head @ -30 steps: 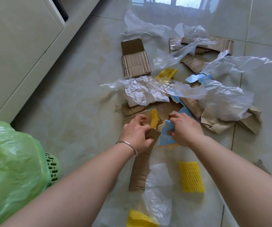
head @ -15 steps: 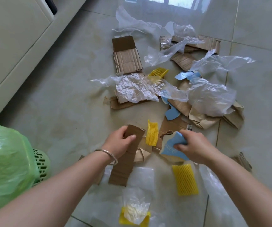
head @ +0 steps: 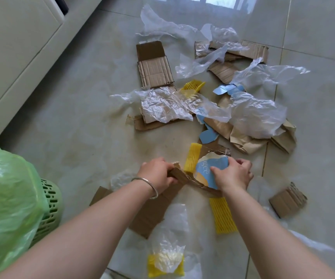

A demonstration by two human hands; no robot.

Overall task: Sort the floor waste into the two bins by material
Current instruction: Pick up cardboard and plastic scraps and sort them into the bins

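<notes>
Cardboard, clear plastic film and yellow foam nets lie scattered on the tiled floor. My left hand (head: 157, 175) grips the top of a long brown cardboard strip (head: 152, 210) that runs down toward me. My right hand (head: 233, 175) holds a blue and white printed card piece (head: 205, 170) together with a bent strip of cardboard (head: 199, 184). A yellow foam net (head: 191, 158) stands between the two hands. A green bin (head: 49, 206) lined with a green bag (head: 5, 198) is at the lower left.
A flat corrugated box piece (head: 154, 65) and crumpled plastic sheets (head: 257, 115) lie farther out. More yellow foam nets (head: 222, 215) and plastic film (head: 168, 252) lie near me. A small cardboard piece (head: 287, 200) sits at the right. A white cabinet (head: 17, 47) runs along the left.
Both hands have drawn closer to each other and toward me with their pieces. The cardboard strip in my left hand now meets the card held by my right hand.
</notes>
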